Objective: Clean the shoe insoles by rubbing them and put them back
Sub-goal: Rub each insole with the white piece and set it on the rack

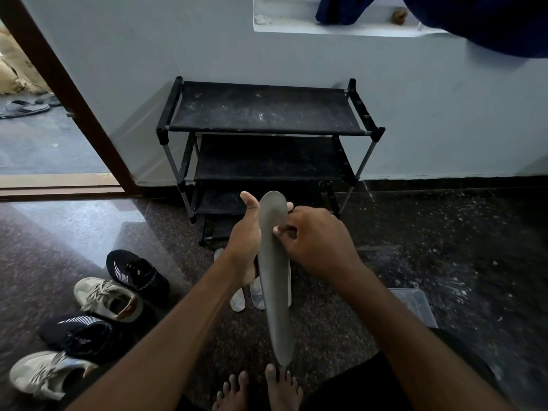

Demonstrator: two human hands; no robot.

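Observation:
A long grey insole (275, 280) stands almost upright in front of me, its lower tip near my toes. My left hand (247, 232) grips its upper part from the left, thumb raised beside the top. My right hand (317, 241) holds the right edge, fingers curled and fingertips pressed on the insole's face. Behind the held insole, several pale insoles (240, 299) lie on the dark floor, partly hidden. Two black sneakers (138, 272) (84, 336) and two beige sneakers (108, 299) (47, 373) sit on the floor at the left.
A black three-tier shoe rack (267, 143) stands against the pale wall straight ahead. A clear plastic lid or tray (415, 305) lies on the floor right of my right arm. An open doorway (44, 137) with sandals beyond is at far left. My bare feet (261, 390) are at the bottom.

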